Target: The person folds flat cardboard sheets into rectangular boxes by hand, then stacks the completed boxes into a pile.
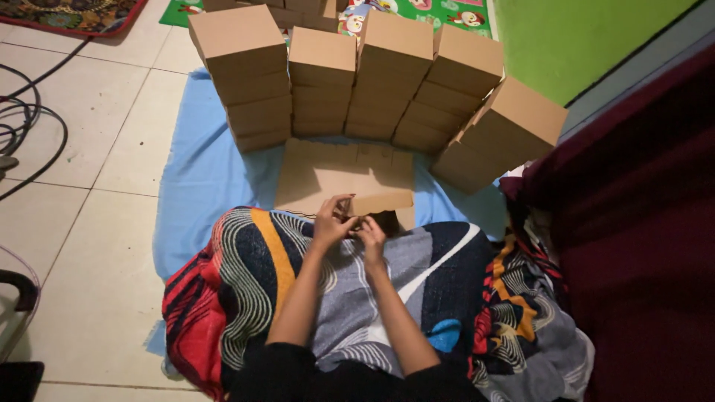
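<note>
My left hand and my right hand are close together over my lap, both gripping a partly folded brown cardboard box. The left hand pinches its near left edge; the right hand's fingers press at its dark open side. Under and beyond the box lies a stack of flat cardboard blanks on a light blue cloth. A patterned blanket covers my legs.
Several stacks of finished brown boxes stand in an arc behind the blanks, with one box tilted at the right. A dark red curtain hangs at the right. Black cables lie on the tiled floor at the left.
</note>
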